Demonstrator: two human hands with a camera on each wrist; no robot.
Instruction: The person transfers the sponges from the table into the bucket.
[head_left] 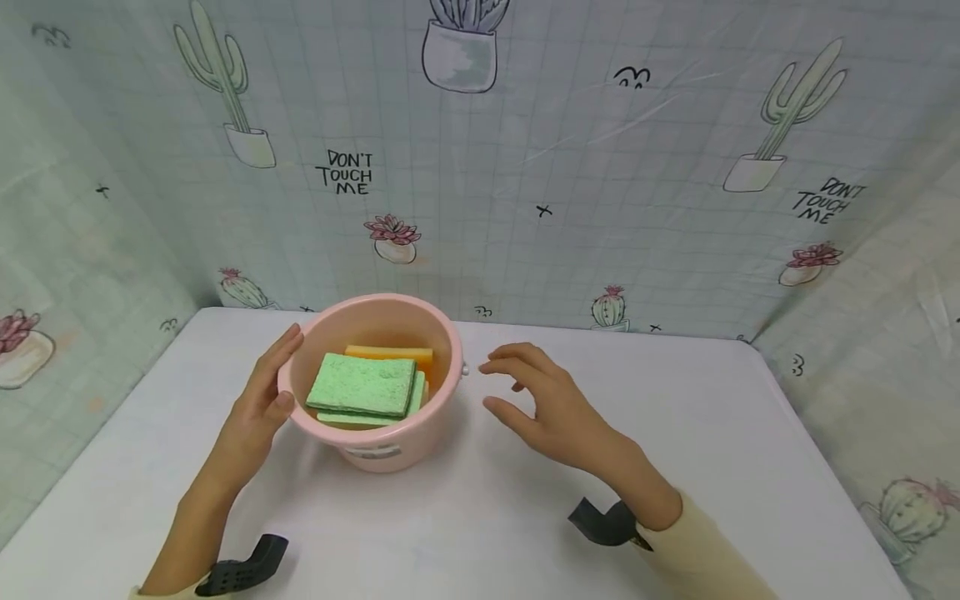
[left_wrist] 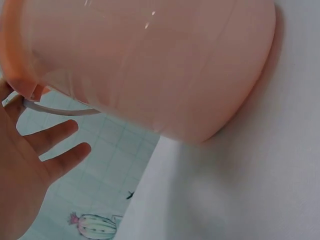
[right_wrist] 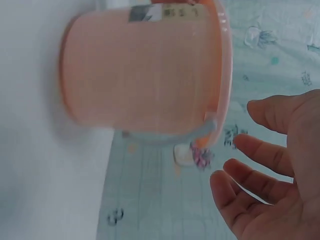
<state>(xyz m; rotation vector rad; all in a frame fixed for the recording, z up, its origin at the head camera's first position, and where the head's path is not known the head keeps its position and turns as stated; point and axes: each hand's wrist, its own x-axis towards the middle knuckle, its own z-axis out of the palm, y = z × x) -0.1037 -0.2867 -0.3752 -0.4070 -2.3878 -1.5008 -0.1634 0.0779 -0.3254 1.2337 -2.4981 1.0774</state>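
A pink plastic bucket (head_left: 420, 433) stands upright on the white table, left of its middle. Inside lie a green sponge (head_left: 360, 385) on top, more green pieces under it and a yellow-orange sponge (head_left: 390, 353) behind. My left hand (head_left: 258, 408) rests against the left side of the rim, its fingers spread; the left wrist view shows the bucket's grey handle (left_wrist: 65, 110) beside them. Apart from the bucket, to its right, my right hand (head_left: 551, 408) hovers with loosely bent fingers and holds nothing. The right wrist view shows a gap between this hand and the bucket.
Behind the white table (head_left: 480, 533) hangs a cloth backdrop (head_left: 570, 150) printed with cacti and lettering, and it continues along both sides. A dark strap piece (head_left: 243, 568) sits at the left wrist and another dark piece (head_left: 607, 523) at the right.
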